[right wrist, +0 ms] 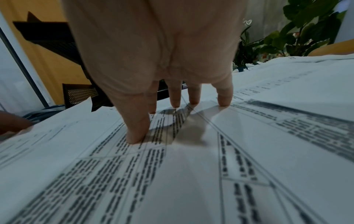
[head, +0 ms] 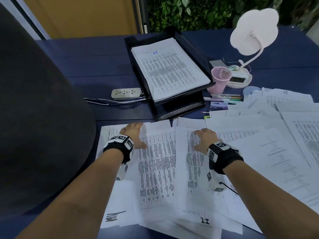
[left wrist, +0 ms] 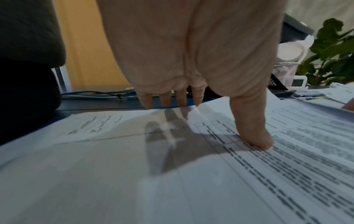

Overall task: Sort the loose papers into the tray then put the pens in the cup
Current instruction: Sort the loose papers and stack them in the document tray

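Note:
Loose printed papers (head: 155, 169) cover the near and right part of the dark blue table. My left hand (head: 133, 133) lies flat on the left sheets, its thumb (left wrist: 254, 136) and straight fingertips pressing the paper (left wrist: 114, 166). My right hand (head: 204, 138) presses flat on the neighbouring sheet (right wrist: 191, 174), fingers (right wrist: 224, 98) spread. A black mesh two-tier tray (head: 188, 107) stands behind, its top tier holding a stack of papers (head: 169, 69). A pink mesh cup (head: 219, 80) stands right of the tray, with several pens (head: 224, 98) lying in front of it.
A white desk lamp (head: 253, 31) with a clock base stands behind the cup. A power strip (head: 126, 93) with cables lies left of the tray. A dark chair back (head: 34, 109) fills the left. More papers (head: 284, 118) are heaped at the right.

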